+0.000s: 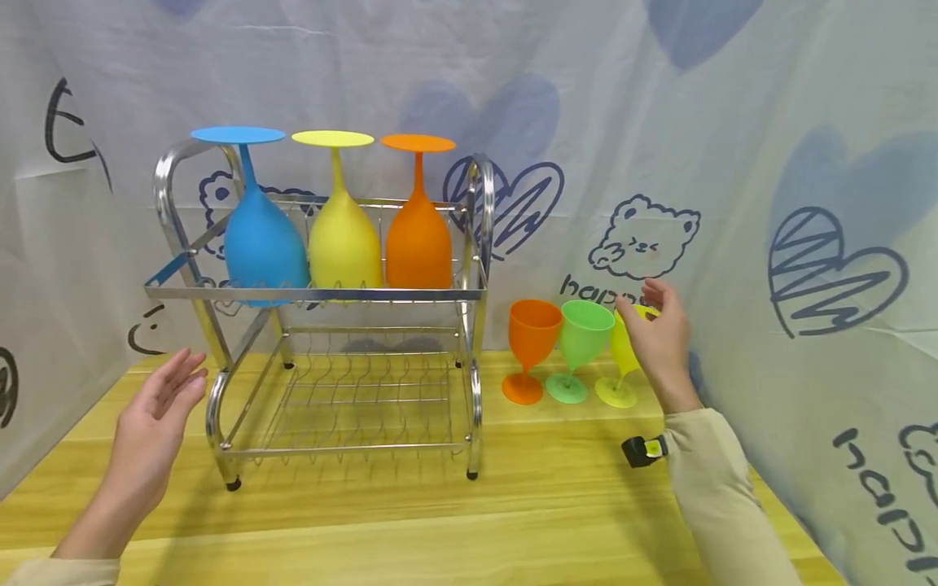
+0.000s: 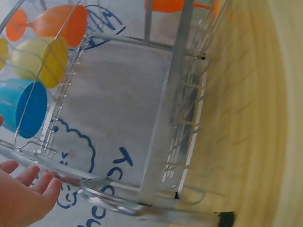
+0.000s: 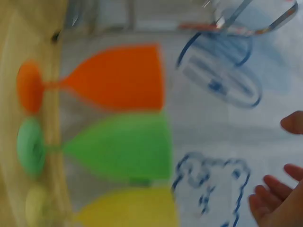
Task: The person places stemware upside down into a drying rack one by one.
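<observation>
Though racking looks roughly half done, nothing is held. Nearest: left hand raised beside the rack, grip apart. Upper tier: blue goblet, large yellow goblet, large orange goblet inverted, apparently finished. Right hand: raised before the small yellow goblet, grip apart, no contact seen. Upright on the surface, presumably remaining: that one, plus green goblet and small orange goblet.

a blue stemmed goblet, a yellow stemmed goblet and an orange stemmed goblet stand inverted on the upper shelf of a shiny metal rack. near its left side is a person's bare left hand; over there, the right hand partly hides an upright yellow goblet, beside an upright green goblet.
</observation>
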Action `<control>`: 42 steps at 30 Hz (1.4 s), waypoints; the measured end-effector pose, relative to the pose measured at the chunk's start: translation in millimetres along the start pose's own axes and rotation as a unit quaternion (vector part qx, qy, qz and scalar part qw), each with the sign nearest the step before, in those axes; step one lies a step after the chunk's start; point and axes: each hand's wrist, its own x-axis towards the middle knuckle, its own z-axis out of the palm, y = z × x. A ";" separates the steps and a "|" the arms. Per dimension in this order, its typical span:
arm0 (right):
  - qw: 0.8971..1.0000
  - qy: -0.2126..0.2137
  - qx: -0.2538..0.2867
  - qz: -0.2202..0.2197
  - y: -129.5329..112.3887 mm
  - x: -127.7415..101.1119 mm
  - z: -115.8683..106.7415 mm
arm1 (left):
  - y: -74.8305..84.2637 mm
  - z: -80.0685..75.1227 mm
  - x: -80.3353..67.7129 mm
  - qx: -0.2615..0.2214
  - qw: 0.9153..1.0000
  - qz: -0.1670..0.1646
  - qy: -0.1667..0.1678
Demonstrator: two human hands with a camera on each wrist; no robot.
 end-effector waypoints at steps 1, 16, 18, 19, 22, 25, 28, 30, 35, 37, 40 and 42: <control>1.000 0.005 -0.013 0.001 8.5 1.7 -0.8 | -1.6 1.5 -2.2 0.009 1.000 -0.001 -0.002; 0.989 -0.047 -0.031 0.136 91.7 15.5 0.2 | -14.6 34.7 -20.0 0.129 0.991 0.004 -0.032; 0.988 -0.052 -0.021 0.143 98.7 17.0 2.4 | -15.5 37.6 -21.4 0.138 0.990 0.006 -0.037; 0.988 -0.054 -0.015 0.146 101.7 17.5 3.4 | -15.6 38.7 -21.8 0.140 0.989 0.005 -0.042; 0.987 -0.053 -0.005 0.153 110.9 19.5 6.9 | -14.8 41.1 -23.4 0.144 0.988 0.003 -0.051; 0.986 -0.053 0.011 0.158 120.2 21.2 9.2 | -14.5 42.8 -25.2 0.139 0.989 0.008 -0.059; 0.985 -0.048 0.027 0.162 128.3 21.2 9.7 | -16.4 44.3 -27.0 0.129 0.989 0.024 -0.066; 0.985 -0.042 0.035 0.162 132.4 20.2 9.6 | -17.9 45.3 -28.1 0.123 0.989 0.033 -0.070; 0.983 -0.028 0.042 0.175 136.9 14.6 7.6 | -20.1 47.0 -30.4 0.111 0.991 0.036 -0.070; 0.982 -0.029 0.043 0.180 137.4 12.1 6.3 | -19.8 47.1 -31.5 0.112 0.991 0.034 -0.071; 0.982 -0.031 0.050 0.180 136.3 7.9 3.1 | -19.5 46.6 -33.3 0.115 0.990 0.027 -0.072; 0.982 -0.029 0.056 0.177 135.0 5.1 0.3 | -20.0 46.0 -34.0 0.119 0.990 0.025 -0.073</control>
